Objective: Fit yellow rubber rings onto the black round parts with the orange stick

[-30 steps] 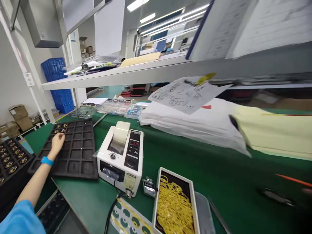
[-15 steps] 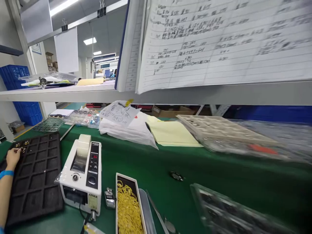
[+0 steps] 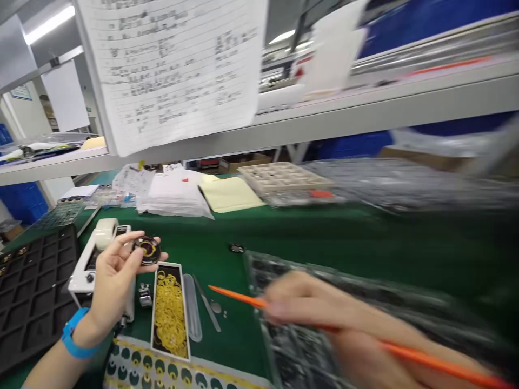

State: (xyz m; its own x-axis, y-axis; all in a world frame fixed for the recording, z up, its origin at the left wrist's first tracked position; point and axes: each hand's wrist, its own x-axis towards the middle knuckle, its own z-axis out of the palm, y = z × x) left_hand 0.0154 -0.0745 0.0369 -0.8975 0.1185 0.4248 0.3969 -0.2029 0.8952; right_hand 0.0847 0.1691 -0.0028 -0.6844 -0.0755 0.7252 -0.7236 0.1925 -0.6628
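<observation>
Round black disc part with gold ring markings (image 3: 148, 250) is now lifted off the black compartment tray (image 3: 32, 292), where the left hand (image 3: 111, 281) rested a moment ago; pickup done. Left fingertips (image 3: 135, 243) pinch its rim, held above the white tape dispenser (image 3: 91, 259). Right hand (image 3: 324, 319), blurred, has come in, fingers closed around a thin orange stick (image 3: 235, 294) over clear plastic trays (image 3: 292, 302). Yellow rubber-band box (image 3: 170, 310) below.

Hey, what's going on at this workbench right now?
A person is working at a green table. Their left hand holds up a small round black part with a gold ring, pinched at the fingertips above a white tape dispenser. Their right hand, blurred, grips a thin orange stick over a clear plastic tray. A box of yellow rubber bands sits between the hands, and a black compartment tray lies at the left.
</observation>
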